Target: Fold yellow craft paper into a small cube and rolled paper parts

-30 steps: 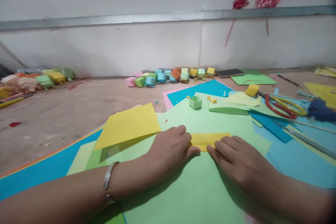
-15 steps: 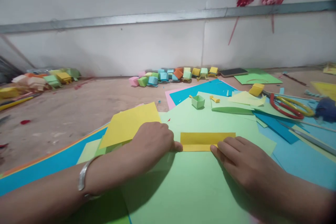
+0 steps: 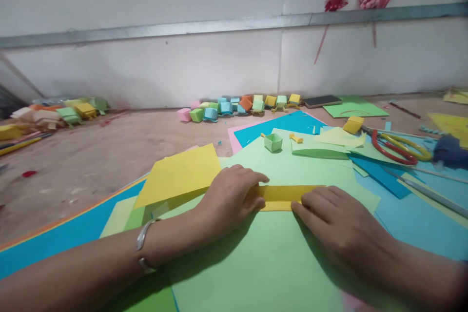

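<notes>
A folded yellow paper strip [image 3: 280, 198] lies on the light green sheet [image 3: 263, 263], with a crease running along its length. My left hand [image 3: 232, 197] is closed at the strip's left end, thumb on the lower edge and the forefinger reaching over the upper edge. At the other end, my right hand [image 3: 334, 214] has its fingers curled over the strip and its thumb pressing the lower edge. Both ends are hidden under my fingers. Just beyond stands a small green paper box [image 3: 273, 143], with a little yellow paper piece [image 3: 296, 138] beside it.
A yellow sheet [image 3: 179, 173] lies behind my left forearm. Red-handled scissors [image 3: 393, 152] and a grey knife-like tool [image 3: 435, 195] are at the right. Several small paper figures [image 3: 226, 107] line the wall, near a dark phone [image 3: 322, 101].
My left hand has moved right onto the strip's left end, and its forefinger has lifted out over the upper edge. My right hand keeps its place on the strip. The view has shifted slightly.
</notes>
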The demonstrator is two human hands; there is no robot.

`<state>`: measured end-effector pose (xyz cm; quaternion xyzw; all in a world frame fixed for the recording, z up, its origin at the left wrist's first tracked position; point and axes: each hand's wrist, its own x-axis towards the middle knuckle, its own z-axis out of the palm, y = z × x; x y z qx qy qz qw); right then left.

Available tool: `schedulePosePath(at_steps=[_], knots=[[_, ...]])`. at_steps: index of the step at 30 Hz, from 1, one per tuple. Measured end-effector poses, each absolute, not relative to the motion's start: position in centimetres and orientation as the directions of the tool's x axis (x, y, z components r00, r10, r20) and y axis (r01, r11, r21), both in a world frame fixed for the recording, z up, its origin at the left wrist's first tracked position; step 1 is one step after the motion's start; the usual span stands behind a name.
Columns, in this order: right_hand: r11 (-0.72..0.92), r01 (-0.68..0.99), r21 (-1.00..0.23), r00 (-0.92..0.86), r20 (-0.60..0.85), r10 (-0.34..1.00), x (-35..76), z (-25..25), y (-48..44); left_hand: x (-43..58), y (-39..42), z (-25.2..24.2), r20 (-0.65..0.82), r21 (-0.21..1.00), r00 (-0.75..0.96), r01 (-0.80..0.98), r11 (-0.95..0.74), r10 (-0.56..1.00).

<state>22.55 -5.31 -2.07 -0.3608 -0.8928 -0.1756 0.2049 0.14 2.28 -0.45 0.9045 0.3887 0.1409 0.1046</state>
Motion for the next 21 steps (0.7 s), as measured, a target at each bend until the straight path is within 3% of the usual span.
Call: schedulePosePath(at_steps=[5,11,15,18,21], knots=[[0.538,0.837,0.095,-0.469,0.630,0.619,23.4,-2.0,-4.1,0.1,2.1,-0.1,0.206,0.322,0.697,0.614,-0.720,0.687],[0.617,0.770,-0.162,-0.445,0.557,0.701,24.3,-2.2,-2.2,0.3,2.2,-0.4,0.207,0.415,0.707,0.562,-0.715,0.676],[0.580,0.771,-0.263,-0.419,0.477,0.773,24.3,-2.2,-2.1,0.4,2.2,-0.7,0.194,0.459,0.664,0.589,-0.665,0.722],[0.570,0.787,-0.236,-0.419,0.474,0.775,24.3,-2.2,-2.2,0.4,2.1,-0.9,0.220,0.450,0.667,0.578,-0.681,0.712],[0.608,0.787,-0.100,-0.475,0.531,0.702,24.4,-2.2,-2.4,0.3,2.1,-1.0,0.269,0.395,0.716,0.528,-0.752,0.644]])
